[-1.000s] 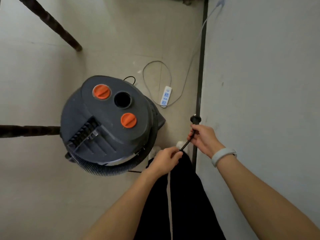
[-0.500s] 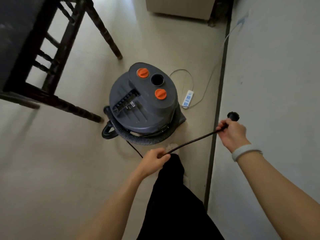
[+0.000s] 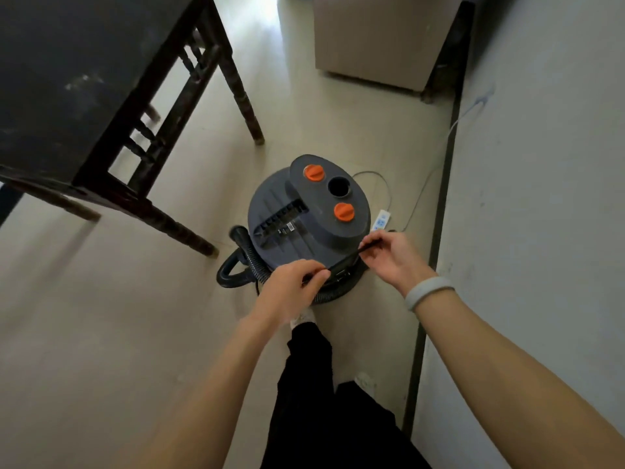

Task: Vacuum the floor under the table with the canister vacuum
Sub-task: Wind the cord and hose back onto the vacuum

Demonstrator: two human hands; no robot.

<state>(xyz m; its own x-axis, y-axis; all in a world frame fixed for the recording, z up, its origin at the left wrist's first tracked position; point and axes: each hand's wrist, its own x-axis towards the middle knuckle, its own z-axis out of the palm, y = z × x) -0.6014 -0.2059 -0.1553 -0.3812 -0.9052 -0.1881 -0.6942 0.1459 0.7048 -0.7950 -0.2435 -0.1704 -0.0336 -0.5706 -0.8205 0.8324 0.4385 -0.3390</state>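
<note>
A grey canister vacuum [image 3: 304, 214] with two orange knobs stands on the tiled floor in front of me, its ribbed black hose [image 3: 243, 262] coiled round its base. A black power cord [image 3: 345, 260] stretches over the vacuum's near edge. My left hand [image 3: 291, 291] pinches the cord at its lower end. My right hand [image 3: 394, 255] pinches it higher up, near the plug end, which the fingers hide. A dark wooden table [image 3: 67, 79] stands at the left, its legs beside the vacuum.
A white power strip [image 3: 381, 221] lies on the floor behind the vacuum, its grey cable running up the wall [image 3: 541, 198] on the right. A beige cabinet [image 3: 378, 38] stands at the back. My feet and dark trousers are below my hands.
My right hand moved left, from beside the wall to over the vacuum, and the cord span between my hands shortened. The view pulled back and now shows more of the table.
</note>
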